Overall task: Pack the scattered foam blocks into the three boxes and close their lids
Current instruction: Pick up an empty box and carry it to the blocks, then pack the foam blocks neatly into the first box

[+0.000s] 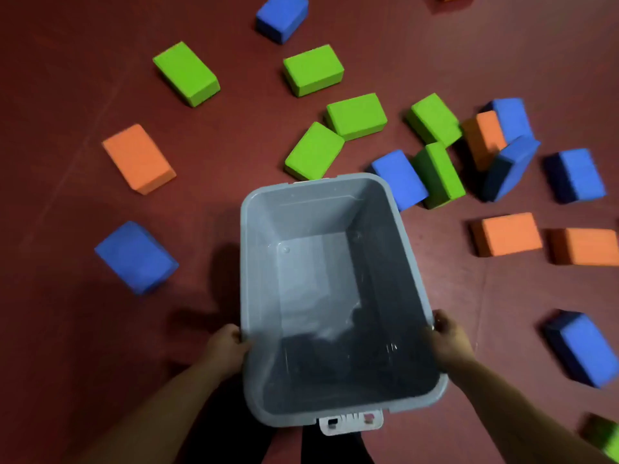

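no readable text, labels, brands or numbers anywhere in view

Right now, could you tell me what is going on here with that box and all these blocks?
A person holds a grey box by its long sides, with the left hand and right hand gripping the rim. The box is empty and has no lid on it. The green blocks, blue blocks and orange blocks all lie scattered on the red floor, so nothing has gone into this box yet.
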